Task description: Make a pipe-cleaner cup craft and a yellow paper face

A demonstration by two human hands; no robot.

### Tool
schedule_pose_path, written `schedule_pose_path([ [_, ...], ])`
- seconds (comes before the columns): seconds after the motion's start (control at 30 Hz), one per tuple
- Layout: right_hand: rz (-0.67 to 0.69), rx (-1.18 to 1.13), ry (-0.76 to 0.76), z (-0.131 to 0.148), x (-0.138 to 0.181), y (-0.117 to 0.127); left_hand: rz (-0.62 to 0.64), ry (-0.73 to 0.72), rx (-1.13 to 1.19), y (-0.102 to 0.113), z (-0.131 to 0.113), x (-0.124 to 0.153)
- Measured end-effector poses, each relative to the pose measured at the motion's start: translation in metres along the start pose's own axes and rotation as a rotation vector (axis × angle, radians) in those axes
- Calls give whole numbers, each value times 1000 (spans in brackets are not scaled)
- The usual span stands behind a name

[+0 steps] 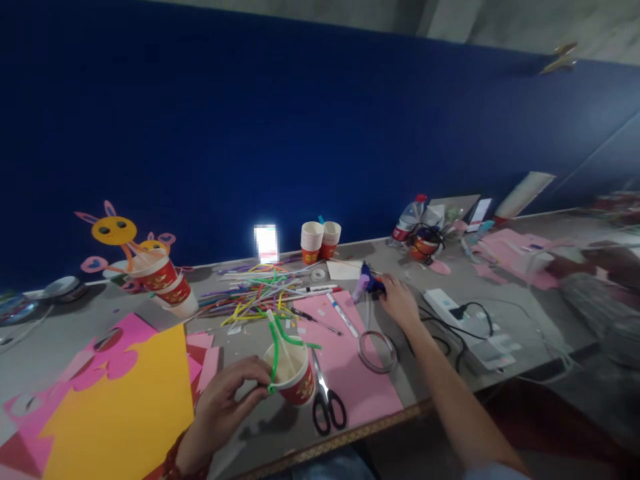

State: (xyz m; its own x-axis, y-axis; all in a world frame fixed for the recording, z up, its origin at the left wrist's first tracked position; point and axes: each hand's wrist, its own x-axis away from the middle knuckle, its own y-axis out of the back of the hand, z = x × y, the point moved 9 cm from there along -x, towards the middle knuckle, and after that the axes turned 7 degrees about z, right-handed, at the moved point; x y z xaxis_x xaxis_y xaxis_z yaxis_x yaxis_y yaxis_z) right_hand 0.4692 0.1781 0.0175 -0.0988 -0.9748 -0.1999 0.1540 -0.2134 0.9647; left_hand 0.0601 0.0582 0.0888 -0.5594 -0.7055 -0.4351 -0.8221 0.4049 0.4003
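Note:
Near the front edge my left hand (233, 395) is closed in a pinch on the end of a green pipe cleaner (274, 350), at the rim of a red and white paper cup (299, 388). More green pipe cleaner and a pale stick stand in that cup. My right hand (399, 301) reaches across the table, its fingers around the handle of a blue hot glue gun (371, 279); some of the fingers are hidden. Beside the cup lie black-handled scissors (327, 407) on pink paper (370, 393).
Many coloured pipe cleaners (260, 290) lie at the middle back. Yellow paper (125, 407) covers the left front. Decorated cups (157, 277) stand at the left. A power strip (465, 323) with black cables and a bottle (409, 220) are at the right. A tape roll (377, 352) lies on the pink paper.

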Motion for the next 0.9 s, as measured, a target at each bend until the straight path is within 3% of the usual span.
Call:
schedule_pose_path([
  [0.2,112,-4,58,-12,-45,-22,-36,6,-19,5,-5,4],
  [0.57,41,-348,57,-52,-41,-5,-40,-6,-34,4,-4,0],
  [0.9,-245,-965,-213,-74,-34,15,-72,-21,-40,7,-8,-2],
])
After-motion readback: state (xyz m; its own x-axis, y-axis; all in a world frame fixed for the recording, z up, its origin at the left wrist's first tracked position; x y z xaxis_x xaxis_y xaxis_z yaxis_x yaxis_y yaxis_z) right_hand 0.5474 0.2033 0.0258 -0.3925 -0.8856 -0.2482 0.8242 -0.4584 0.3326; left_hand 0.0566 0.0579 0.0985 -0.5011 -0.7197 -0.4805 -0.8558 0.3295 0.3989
